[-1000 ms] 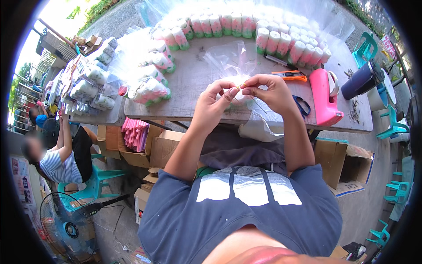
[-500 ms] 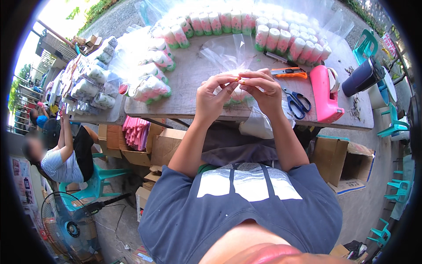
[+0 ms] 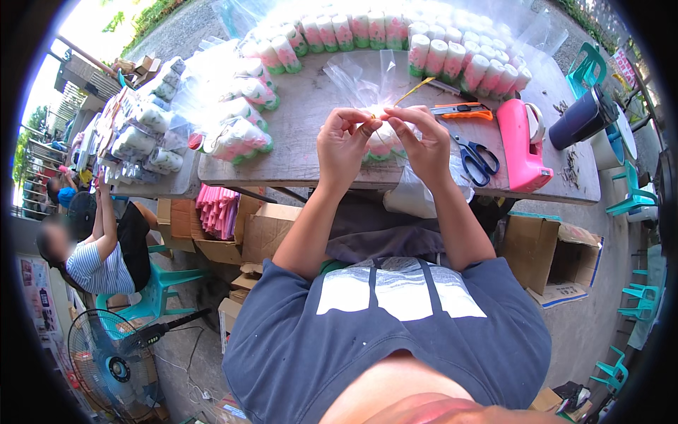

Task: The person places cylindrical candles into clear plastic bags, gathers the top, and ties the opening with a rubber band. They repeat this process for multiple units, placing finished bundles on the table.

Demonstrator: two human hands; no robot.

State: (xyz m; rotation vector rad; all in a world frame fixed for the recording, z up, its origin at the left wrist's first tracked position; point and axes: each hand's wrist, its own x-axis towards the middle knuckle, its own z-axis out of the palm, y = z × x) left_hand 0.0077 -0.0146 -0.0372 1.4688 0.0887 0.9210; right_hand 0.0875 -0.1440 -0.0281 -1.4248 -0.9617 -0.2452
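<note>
A clear plastic bag (image 3: 387,71) stands in front of me on the table, its gathered top spread outward. White rolls with pink and green print (image 3: 383,146) sit in its lower part, partly hidden by my hands. At the bag's neck, my left hand (image 3: 345,147) is closed, thumb and index finger pinching a thin yellow twist tie (image 3: 414,91). My right hand (image 3: 425,145) is also closed in a pinch beside it, fingertips at the same tie. One strip of the tie sticks up to the right above the right hand's fingers.
Bagged rolls (image 3: 346,32) line the table's far side and left. To the right are an orange cutter knife (image 3: 466,111), blue scissors (image 3: 479,162), a pink tape dispenser (image 3: 521,145) and a dark tumbler (image 3: 583,121). A person (image 3: 106,258) sits at left near a fan (image 3: 116,367).
My hands have come down slightly and moved a little apart. The yellow tie now shows a long strip standing out to the upper right; before, only small bits showed at the fingertips.
</note>
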